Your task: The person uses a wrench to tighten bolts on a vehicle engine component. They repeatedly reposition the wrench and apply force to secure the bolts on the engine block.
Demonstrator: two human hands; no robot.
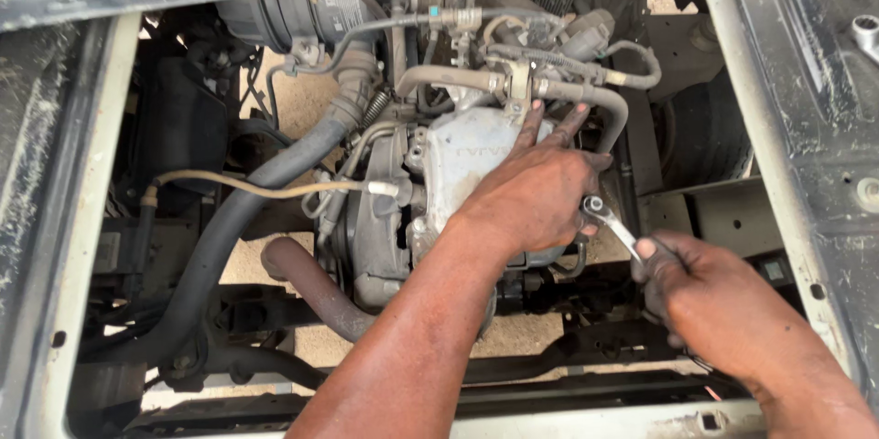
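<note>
While the left hand (536, 187) lies spread on the engine cover (458, 169) — right hand (696, 288) grips a wrench (612, 224)

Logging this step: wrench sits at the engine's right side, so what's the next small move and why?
Probably swing the wrench handle a short arc: the right hand grips its end, its ring end sits by the engine cover, and the left hand lies flat there.

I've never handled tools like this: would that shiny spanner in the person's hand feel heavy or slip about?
The spanner looks like solid polished metal, so probably stiff and heavy for its slim size. Its smooth shine and the grimy engine suggest it could slip. The right hand grips its handle end, the left hand steadies its head.
</note>
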